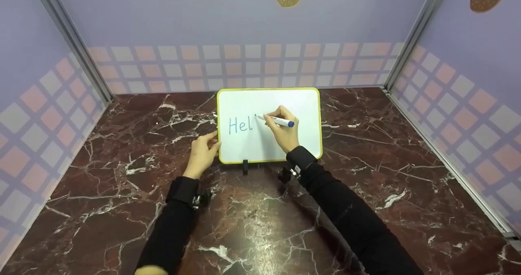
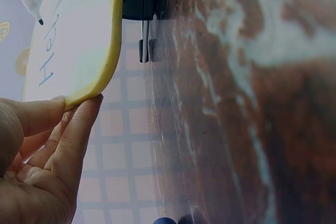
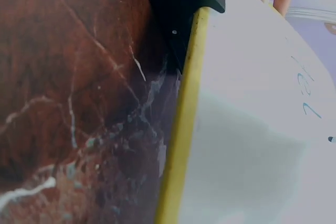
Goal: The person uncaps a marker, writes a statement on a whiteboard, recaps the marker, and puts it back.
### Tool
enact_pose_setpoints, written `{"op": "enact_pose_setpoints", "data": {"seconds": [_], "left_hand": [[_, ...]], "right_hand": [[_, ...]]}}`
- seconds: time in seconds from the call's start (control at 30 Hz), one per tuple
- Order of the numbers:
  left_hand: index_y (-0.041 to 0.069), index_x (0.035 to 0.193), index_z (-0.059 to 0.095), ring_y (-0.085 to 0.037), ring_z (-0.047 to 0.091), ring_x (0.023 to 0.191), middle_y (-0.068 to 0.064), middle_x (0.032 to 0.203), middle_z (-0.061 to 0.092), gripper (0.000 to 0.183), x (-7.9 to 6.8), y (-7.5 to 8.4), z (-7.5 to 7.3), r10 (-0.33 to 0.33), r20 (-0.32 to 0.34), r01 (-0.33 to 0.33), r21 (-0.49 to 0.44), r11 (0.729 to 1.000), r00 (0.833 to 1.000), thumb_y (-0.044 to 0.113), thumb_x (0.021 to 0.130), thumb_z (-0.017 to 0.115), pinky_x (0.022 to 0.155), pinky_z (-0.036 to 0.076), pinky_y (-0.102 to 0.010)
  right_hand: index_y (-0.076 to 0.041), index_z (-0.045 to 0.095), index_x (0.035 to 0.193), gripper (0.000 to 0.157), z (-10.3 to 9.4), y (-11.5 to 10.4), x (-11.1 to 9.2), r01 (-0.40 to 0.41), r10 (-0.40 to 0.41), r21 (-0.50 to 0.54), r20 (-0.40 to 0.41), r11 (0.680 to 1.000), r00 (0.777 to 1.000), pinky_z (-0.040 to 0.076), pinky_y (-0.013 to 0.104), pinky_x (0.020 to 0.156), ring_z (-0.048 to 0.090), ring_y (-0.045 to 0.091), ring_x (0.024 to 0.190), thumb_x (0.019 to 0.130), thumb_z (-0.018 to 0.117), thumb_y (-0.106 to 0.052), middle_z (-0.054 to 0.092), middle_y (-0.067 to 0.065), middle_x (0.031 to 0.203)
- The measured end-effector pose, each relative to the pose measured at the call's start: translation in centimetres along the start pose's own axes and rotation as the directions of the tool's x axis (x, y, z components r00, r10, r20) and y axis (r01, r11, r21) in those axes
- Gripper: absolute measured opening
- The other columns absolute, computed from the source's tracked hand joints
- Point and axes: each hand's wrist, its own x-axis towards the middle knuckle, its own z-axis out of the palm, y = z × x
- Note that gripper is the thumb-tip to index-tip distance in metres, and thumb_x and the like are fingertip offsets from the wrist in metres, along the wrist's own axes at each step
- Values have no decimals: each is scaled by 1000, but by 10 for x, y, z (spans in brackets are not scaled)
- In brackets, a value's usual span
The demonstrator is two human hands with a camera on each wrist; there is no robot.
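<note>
A whiteboard (image 1: 240, 148) with a yellow frame stands tilted back on a black stand (image 1: 245, 167). Blue letters (image 1: 241, 125) on it read "Hel". My right hand (image 1: 283, 130) grips a white marker (image 1: 281, 121) with a blue end, its dark tip at the board just right of the last letter. With thumb and fingers my left hand (image 1: 202, 152) pinches the board's lower left edge; the left wrist view shows the thumb (image 2: 42, 115) in front and fingers behind. In the right wrist view only the marker's tip (image 3: 332, 139) shows, and my right hand is out of sight.
The board stands on a dark red marbled table (image 1: 134, 210). Purple walls (image 1: 228, 22) with a checked band close off the back and both sides. A small blue round thing (image 2: 165, 221) shows at the bottom of the left wrist view.
</note>
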Motion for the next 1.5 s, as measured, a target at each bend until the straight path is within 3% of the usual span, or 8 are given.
{"op": "enact_pose_setpoints", "data": {"seconds": [0.23,0.43,0.57,0.77,0.97,1.17,1.33,1.5], "left_hand": [[-4,141,51,-38,69,103,-29,115,67,44,0,0,2,6,-5,-6,-7,1000,1000,2,98,59,82,63,-37],[-5,139,52,-37,71,101,-29,114,68,43,2,-2,2,10,-19,-10,-2,1000,1000,2,97,59,80,63,-37],[-4,140,51,-37,70,103,-28,116,68,44,1,-1,2,5,-13,-5,4,1000,1000,2,98,58,82,63,-38],[-4,140,52,-37,70,102,-28,115,68,43,1,-1,2,-4,-17,4,4,1000,1000,2,98,58,81,63,-38],[-5,139,53,-38,70,101,-28,113,68,43,0,-2,2,2,-20,-2,-7,1000,1000,2,97,59,80,63,-37],[-6,140,51,-38,70,101,-28,114,68,43,0,-1,1,9,-14,-10,-10,1000,1000,1,98,59,81,63,-37],[-4,140,52,-37,71,100,-28,112,68,44,-1,-2,1,5,-8,-5,-3,1000,1000,2,98,59,81,63,-36],[-4,140,52,-37,71,100,-28,112,68,44,0,-1,1,9,-11,-9,2,1000,1000,2,98,59,81,63,-36]], "right_hand": [[4,59,79,19,-1,1,-1,-3,3,1,31,1000,1000,53,18,60,66,6,68,91,70,-5,72,18,86],[4,55,72,23,-4,4,-7,18,-17,-21,61,1000,998,48,17,56,64,7,63,90,70,-2,70,18,76],[8,53,70,25,-6,-1,-13,4,-2,-27,77,1000,997,45,15,54,65,20,59,89,68,4,68,21,70],[14,52,71,20,-13,-25,-19,29,-27,-20,109,999,994,46,13,56,62,39,60,88,63,12,64,28,68],[14,52,73,19,-19,-32,-19,0,0,0,46,1000,999,46,14,56,65,27,62,89,63,11,66,29,75],[13,54,75,18,-17,-7,-15,-31,31,3,6,1000,1000,43,14,55,63,12,62,89,64,8,68,28,78],[7,56,75,20,-15,8,-13,3,-4,-31,-4,1000,1000,44,15,55,62,4,63,90,67,1,70,22,79],[5,52,72,23,-18,7,-12,68,-69,-46,-20,997,997,48,16,54,64,9,62,90,66,1,69,20,78]]}}
